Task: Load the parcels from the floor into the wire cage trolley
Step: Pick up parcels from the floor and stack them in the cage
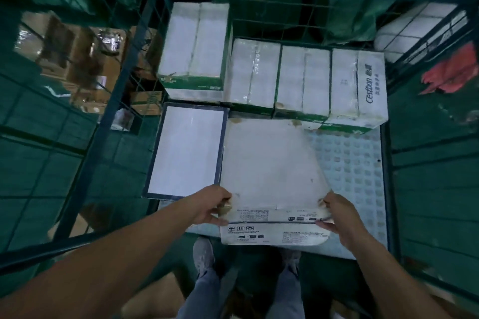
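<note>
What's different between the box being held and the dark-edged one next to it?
The held box is gripped at its near corners by the left hand and right hand; the dark-edged box lies untouched. The held box looks wider, has plain pale edges and overhangs the trolley floor. Both have white tops.

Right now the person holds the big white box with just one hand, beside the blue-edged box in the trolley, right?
Not quite: both hands hold it. The head view shows the left hand and right hand gripping the white box at its near corners, beside the blue-edged box.
</note>
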